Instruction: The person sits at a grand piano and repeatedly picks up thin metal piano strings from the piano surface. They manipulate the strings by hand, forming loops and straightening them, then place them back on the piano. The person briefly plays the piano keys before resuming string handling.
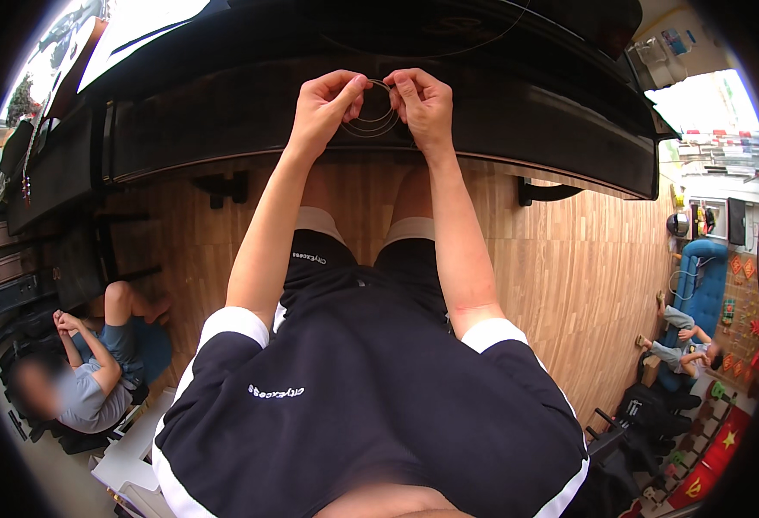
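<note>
A thin, pale metallic wire is coiled into loops between my two hands. My left hand pinches the coil on its left side between thumb and fingers. On the opposite side, my right hand grips the same loops with thumb and bent fingers. Both hands are close together over the front of a glossy black piano. A thin line curves across the dark surface above my right hand; whether it belongs to the coil I cannot tell.
A person sits at the left with hands together. Another person sits by a blue sofa at the far right. The wooden floor stretches below the piano. Black cases are stacked at the left.
</note>
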The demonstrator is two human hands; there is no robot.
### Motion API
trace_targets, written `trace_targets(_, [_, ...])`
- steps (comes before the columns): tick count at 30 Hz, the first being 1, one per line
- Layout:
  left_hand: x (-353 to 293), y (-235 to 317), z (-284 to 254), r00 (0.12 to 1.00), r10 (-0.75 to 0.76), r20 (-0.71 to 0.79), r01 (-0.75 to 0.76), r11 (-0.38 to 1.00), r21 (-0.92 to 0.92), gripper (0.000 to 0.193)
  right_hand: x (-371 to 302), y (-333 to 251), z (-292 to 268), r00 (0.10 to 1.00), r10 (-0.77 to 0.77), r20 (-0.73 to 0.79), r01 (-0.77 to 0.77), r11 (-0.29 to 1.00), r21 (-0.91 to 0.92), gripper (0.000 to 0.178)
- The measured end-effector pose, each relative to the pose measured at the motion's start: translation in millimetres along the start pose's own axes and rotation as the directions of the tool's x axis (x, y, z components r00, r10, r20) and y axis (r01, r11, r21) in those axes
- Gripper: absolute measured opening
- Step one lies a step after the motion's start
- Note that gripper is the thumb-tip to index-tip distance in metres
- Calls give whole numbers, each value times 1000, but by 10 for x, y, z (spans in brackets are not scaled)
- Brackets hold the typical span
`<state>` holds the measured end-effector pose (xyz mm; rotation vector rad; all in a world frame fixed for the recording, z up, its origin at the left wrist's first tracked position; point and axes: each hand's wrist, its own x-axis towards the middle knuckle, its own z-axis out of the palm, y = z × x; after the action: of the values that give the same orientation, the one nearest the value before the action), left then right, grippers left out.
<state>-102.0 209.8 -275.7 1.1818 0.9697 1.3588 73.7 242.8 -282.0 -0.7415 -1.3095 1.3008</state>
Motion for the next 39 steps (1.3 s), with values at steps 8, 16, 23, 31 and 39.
trace_targets(8, [-68, -37, -20, 997, 25, 69, -28, 999, 40, 24, 0, 38, 23, 993, -34, -114, 42, 997, 70, 27])
trace_targets(16, [-86, -71, -24, 993, 80, 82, -85, 995, 58, 23, 6, 2, 29, 986, -50, -160, 57, 998, 39, 30])
trace_targets(23, [-107, -80, -7, 990, 82, 118, -93, 992, 89, 26, 26, 30, 29, 982, -66, -175, 74, 997, 37, 31])
trace_targets(31, [-202, 87, 18, 962, -86, 260, 39, 983, 180, 22, 55, 56, -64, 987, 12, -161, 29, 969, 245, 29])
trace_targets(39, [-1011, 321, -1096, 942, -228, 245, 221, 974, 56, 28, -175, -491, -1051, 945, 240, -222, 33, 606, 795, 33])
